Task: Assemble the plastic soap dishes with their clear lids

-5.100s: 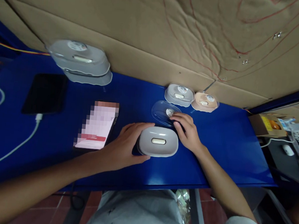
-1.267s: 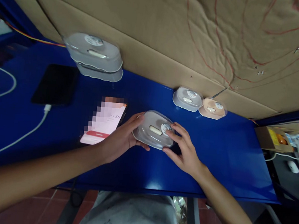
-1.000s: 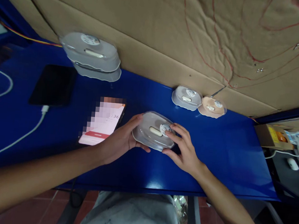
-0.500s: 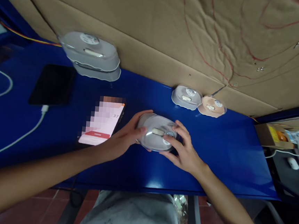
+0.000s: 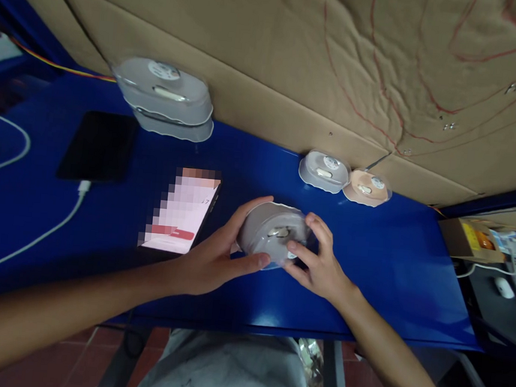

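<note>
A grey oval container point(image 5: 264, 221) with a clear lid, a pale handle and a round white sticker is held between both hands above the blue table point(image 5: 248, 304). My left hand point(image 5: 230, 248) grips its left side, thumb over the near edge. On its right side, my right hand point(image 5: 319, 259) has its fingers bent round the lid's edge, one fingertip near the sticker. The container's underside is hidden. Left of my hands lies a phone point(image 5: 184, 211) with a lit screen, partly pixelated.
Stacked grey containers point(image 5: 171, 98) stand at the back left; a small grey one point(image 5: 324, 170) and a peach one point(image 5: 367, 188) stand by the cardboard wall point(image 5: 260, 67). A black tablet point(image 5: 98, 146) with a white cable point(image 5: 63, 227) lies left. At right are a cardboard box point(image 5: 466, 242) and a mouse point(image 5: 504, 285).
The held container has tilted and turned a little in my hands. My left thumb has slid from its top toward its near edge. The view has shifted slightly.
</note>
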A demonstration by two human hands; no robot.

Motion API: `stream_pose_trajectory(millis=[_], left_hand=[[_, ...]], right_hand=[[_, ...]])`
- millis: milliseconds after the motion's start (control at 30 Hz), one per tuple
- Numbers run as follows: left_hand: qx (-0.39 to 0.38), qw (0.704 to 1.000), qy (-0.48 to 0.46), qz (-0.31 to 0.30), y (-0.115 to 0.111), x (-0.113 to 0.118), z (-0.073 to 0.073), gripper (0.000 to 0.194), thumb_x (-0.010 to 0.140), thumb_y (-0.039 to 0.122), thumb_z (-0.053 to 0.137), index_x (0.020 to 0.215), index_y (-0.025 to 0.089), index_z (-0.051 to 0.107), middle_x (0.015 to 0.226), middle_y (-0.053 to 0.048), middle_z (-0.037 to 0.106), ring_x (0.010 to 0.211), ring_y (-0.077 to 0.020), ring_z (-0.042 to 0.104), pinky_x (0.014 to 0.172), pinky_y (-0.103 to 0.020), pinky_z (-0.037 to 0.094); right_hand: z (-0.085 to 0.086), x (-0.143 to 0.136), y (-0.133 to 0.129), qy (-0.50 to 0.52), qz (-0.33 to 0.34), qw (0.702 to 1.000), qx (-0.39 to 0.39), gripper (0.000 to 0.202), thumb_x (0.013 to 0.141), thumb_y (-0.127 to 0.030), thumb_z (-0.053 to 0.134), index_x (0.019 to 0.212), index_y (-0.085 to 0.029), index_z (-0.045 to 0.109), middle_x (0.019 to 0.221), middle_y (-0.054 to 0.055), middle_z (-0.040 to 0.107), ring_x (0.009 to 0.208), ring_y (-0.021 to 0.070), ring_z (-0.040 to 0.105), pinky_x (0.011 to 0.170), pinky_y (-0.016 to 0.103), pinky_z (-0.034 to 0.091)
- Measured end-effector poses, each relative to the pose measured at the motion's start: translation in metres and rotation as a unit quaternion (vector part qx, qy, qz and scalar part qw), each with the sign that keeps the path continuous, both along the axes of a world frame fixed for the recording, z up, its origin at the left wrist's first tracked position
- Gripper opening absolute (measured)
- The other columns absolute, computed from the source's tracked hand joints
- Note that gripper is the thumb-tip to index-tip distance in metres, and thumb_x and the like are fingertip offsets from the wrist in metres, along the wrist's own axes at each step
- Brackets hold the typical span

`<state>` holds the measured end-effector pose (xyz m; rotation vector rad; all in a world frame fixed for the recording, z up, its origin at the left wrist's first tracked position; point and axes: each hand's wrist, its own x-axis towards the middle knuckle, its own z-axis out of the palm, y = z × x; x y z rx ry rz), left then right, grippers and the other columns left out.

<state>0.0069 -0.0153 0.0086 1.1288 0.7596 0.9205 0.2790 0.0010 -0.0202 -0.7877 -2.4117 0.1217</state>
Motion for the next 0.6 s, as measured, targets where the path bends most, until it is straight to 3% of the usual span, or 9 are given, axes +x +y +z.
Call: stream_pose_trajectory(millis=[267, 367, 433, 533, 600], left_hand=[[0.122, 0.988, 0.092, 0.016, -0.010, -0.004, -0.004, 0.091, 0.086, 0.035, 0.086, 0.164, 0.032, 0.040, 0.151, -0.013, 0.062, 0.133, -0.0402, 0.063, 0.110, -0.050, 0.057], [0.136, 0.986, 0.095, 0.023, -0.015, -0.006, -0.002, 0.084, 0.083, 0.036, 0.088, 0.158, 0.033, 0.050, 0.140, -0.012, 0.067, 0.125, -0.0424, 0.066, 0.098, -0.050, 0.063], [0.138, 0.986, 0.088, 0.031, -0.016, -0.006, 0.000, 0.081, 0.082, 0.037, 0.089, 0.155, 0.032, 0.054, 0.138, -0.012, 0.068, 0.126, -0.0438, 0.066, 0.098, -0.052, 0.063], [0.114, 0.990, 0.082, 0.025, -0.013, -0.003, -0.001, 0.082, 0.088, 0.040, 0.085, 0.160, 0.032, 0.046, 0.147, -0.012, 0.064, 0.131, -0.0418, 0.063, 0.107, -0.053, 0.058], [0.099, 0.991, 0.092, 0.010, -0.010, -0.002, -0.004, 0.081, 0.096, 0.043, 0.077, 0.165, 0.032, 0.036, 0.155, -0.013, 0.059, 0.136, -0.0392, 0.061, 0.115, -0.054, 0.052]], right_hand=[[-0.019, -0.003, -0.011, 0.073, -0.032, 0.996, 0.044, 0.094, 0.087, -0.019, 0.085, 0.155, -0.062, 0.037, 0.167, -0.002, 0.032, 0.159, 0.0377, 0.037, 0.125, 0.071, 0.044], [-0.019, -0.001, -0.010, 0.109, 0.003, 0.991, 0.079, 0.089, 0.083, -0.019, 0.088, 0.151, -0.059, 0.045, 0.164, -0.004, 0.036, 0.158, 0.0354, 0.038, 0.125, 0.065, 0.047], [-0.015, 0.001, -0.008, 0.106, 0.019, 0.990, 0.090, 0.086, 0.083, -0.018, 0.088, 0.148, -0.057, 0.048, 0.163, -0.004, 0.037, 0.156, 0.0340, 0.040, 0.124, 0.062, 0.049], [-0.004, 0.002, -0.004, 0.063, 0.014, 0.997, 0.030, 0.084, 0.086, -0.025, 0.086, 0.152, -0.054, 0.043, 0.161, 0.002, 0.040, 0.150, 0.0370, 0.049, 0.118, 0.065, 0.052], [0.005, 0.004, -0.003, 0.028, 0.017, 0.999, -0.020, 0.082, 0.088, -0.035, 0.083, 0.157, -0.045, 0.040, 0.158, 0.009, 0.044, 0.146, 0.0395, 0.053, 0.114, 0.065, 0.054]])
